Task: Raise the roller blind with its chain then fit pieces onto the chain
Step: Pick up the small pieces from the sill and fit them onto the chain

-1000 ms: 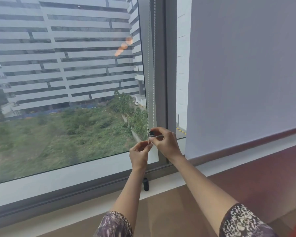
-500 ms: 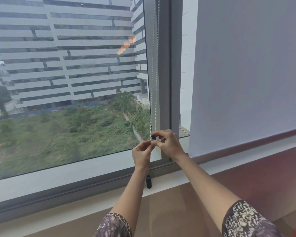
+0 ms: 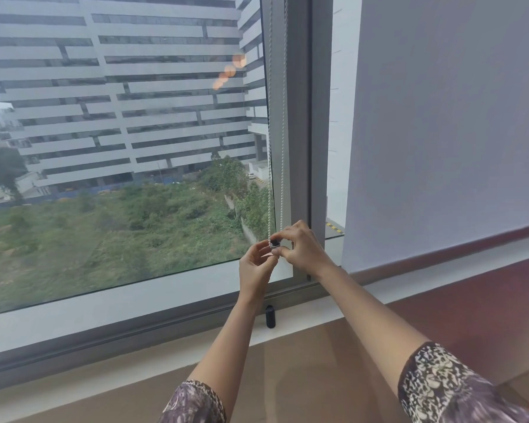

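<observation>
Hanging straight down beside the window frame (image 3: 300, 148), the chain (image 3: 269, 148) ends at both hands. The left hand (image 3: 255, 265) and right hand (image 3: 303, 250) touch, pinching a small black piece (image 3: 275, 241) on the chain.

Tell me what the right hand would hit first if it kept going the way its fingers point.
The right hand has fingers pointing left at the small black piece on the bead chain. It would meet that first, then the left hand just beyond, though depth is hard to judge.

Soft window daylight, orange glare spots
</observation>
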